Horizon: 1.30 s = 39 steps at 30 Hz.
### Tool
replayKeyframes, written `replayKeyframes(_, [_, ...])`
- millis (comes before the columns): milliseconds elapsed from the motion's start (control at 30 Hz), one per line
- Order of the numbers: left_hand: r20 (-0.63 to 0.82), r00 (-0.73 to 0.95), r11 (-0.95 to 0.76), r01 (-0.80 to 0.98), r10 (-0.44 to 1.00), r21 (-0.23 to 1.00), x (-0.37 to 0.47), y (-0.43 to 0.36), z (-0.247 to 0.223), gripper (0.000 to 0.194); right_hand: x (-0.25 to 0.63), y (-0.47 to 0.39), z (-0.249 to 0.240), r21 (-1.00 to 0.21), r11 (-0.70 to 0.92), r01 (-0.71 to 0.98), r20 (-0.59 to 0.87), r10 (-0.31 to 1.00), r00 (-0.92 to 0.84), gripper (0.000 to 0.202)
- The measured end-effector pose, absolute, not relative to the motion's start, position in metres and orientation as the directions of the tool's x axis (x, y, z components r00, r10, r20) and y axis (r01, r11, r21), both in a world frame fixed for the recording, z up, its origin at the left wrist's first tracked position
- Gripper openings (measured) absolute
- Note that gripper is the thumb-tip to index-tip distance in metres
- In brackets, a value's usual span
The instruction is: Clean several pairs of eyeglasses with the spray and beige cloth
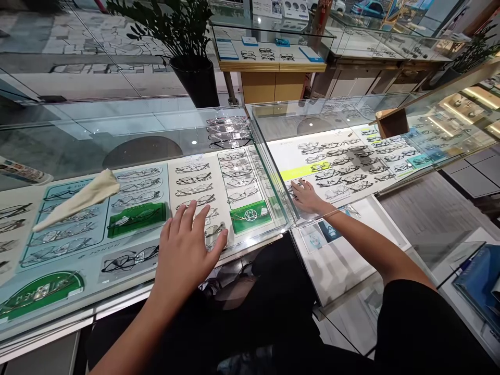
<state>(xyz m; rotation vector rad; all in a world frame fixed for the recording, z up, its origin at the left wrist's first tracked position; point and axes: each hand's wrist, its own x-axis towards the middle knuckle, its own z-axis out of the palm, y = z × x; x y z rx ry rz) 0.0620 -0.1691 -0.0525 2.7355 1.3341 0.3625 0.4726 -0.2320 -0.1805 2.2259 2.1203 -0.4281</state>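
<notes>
My left hand [189,250] has its fingers spread over the near edge of the left glass display case [279,229], holding nothing. Under and around it are rows of eyeglasses [194,178] on a white and pale blue display board. A pale cloth [80,200] lies crumpled lengthwise on top of this case. My right hand [307,198] reaches to the near left corner of the right display case, its fingers stretched out beside a yellow strip [300,171]. Small dark shapes show at its fingertips; whether it touches eyeglasses there I cannot make out. More eyeglasses [339,169] lie in rows beyond it.
A white pulled-out drawer or shelf [339,255] sits below my right forearm. A white tube [23,172] lies at the far left. On the right case stands a brown box [392,123]. Behind are a potted plant [195,78] and another glass showcase [269,65].
</notes>
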Motion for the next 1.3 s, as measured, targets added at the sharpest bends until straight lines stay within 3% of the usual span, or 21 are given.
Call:
replayKeyframes(167, [0.183,0.59,-0.616,0.771,0.786,0.16,0.065,-0.17,-0.052,0.075,0.455,-0.28,-0.156,-0.124,-0.065,0.99,-0.232,0.972,0.035,0.065])
replayKeyframes(333, [0.17,0.589,-0.612,0.772,0.79,0.17,0.066,-0.171,-0.051,0.079,0.441,-0.352,-0.133,-0.169,-0.019,0.985,-0.351,0.935,-0.042,0.056])
replayKeyframes(400, [0.165,0.592,-0.614,0.771,0.789,0.171,0.065,-0.172,-0.052,0.08,0.444,-0.358,-0.13,-0.154,-0.023,0.988,-0.285,0.958,-0.022,0.054])
replayKeyframes(567, [0.154,0.59,-0.609,0.774,0.793,0.171,0.065,-0.171,-0.053,0.081,0.465,-0.302,-0.147,-0.072,-0.088,0.994,-0.078,0.994,0.082,0.05])
replayKeyframes(833, [0.176,0.59,-0.615,0.768,0.788,0.18,0.064,-0.169,-0.054,0.079,0.472,-0.227,-0.173,0.03,-0.021,0.999,-0.117,0.993,0.024,0.053])
replayKeyframes(1300, [0.176,0.591,-0.616,0.768,0.787,0.176,0.064,-0.168,-0.054,0.076,0.471,-0.218,-0.178,-0.01,-0.107,0.994,-0.174,0.979,0.104,0.053])
